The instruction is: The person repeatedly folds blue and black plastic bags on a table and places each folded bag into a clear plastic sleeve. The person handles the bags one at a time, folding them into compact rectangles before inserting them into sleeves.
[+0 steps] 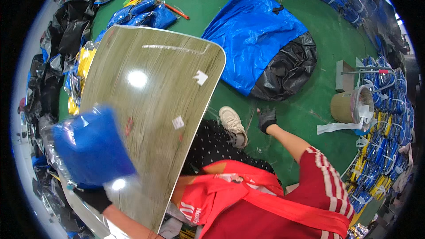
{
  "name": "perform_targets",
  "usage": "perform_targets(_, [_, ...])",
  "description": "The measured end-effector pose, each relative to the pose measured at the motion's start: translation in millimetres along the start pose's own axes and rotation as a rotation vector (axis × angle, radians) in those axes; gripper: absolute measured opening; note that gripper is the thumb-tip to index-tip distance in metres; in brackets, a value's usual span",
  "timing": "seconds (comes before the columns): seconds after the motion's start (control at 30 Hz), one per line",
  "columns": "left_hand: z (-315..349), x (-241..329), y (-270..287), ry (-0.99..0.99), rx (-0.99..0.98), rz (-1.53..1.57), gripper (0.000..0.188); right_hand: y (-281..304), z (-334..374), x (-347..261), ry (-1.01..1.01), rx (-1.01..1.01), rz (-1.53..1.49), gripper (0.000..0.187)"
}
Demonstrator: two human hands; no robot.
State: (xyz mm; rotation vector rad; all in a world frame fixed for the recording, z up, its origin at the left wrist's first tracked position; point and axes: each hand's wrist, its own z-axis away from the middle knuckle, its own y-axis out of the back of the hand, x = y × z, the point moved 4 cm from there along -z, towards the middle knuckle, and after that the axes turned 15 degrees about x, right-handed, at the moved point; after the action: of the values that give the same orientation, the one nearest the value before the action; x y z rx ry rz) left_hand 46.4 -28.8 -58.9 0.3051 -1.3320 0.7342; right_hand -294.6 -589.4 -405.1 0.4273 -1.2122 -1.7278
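Note:
My left hand (94, 198), in a dark fingerless glove, grips the lower edge of a folded blue package (95, 146) in clear plastic. The package is blurred by motion and is over the left part of a wood-grain table (168, 88). My left fingers are partly hidden under it. Out to the right, over the green floor, my right hand (267, 118) in a grey and black glove holds nothing, its fingers apart. It is nearest to a large blue and black sheet bag (261, 40) spread on the floor, and to my light shoe (232, 121).
Bundled blue and yellow packages (380, 137) are stacked at the right, by a bucket-like bin (345, 106) with white strips. Blue packages (150, 14) and a red-handled broom (176, 11) lie beyond the table. Black and silver sheeting (66, 31) piles up along the left.

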Motion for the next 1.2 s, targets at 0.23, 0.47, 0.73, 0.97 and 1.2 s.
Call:
perform_targets(0.23, [-6.8, -107.5, -30.2, 0.043, -0.365, -0.100, 0.045, -64.1, -200.0, -17.6, -0.728, 0.311, -0.250, 0.049])
perform_targets(0.47, [91.5, -114.4, -21.3, -0.153, -0.391, -0.424, 0.056, 272.9, -180.9, 132.6, -0.027, 1.337, -0.302, 0.033])
perform_targets(0.73, [109.5, -122.3, -73.0, 0.348, -0.913, 0.129, 0.062, 533.0, 112.9, 82.4, -1.096, 1.662, -0.646, 0.029])
perform_targets(0.97, [44.7, -47.9, -52.2, 0.363, -0.948, 0.357, 0.070, 458.8, 226.4, 41.4, 0.999, 0.107, -0.800, 0.034])
perform_targets(1.2, [8.3, 49.7, 180.7, -0.432, -0.285, -0.669, 0.049, 357.5, 203.3, -92.7, 1.682, -0.497, -0.320, 0.052])
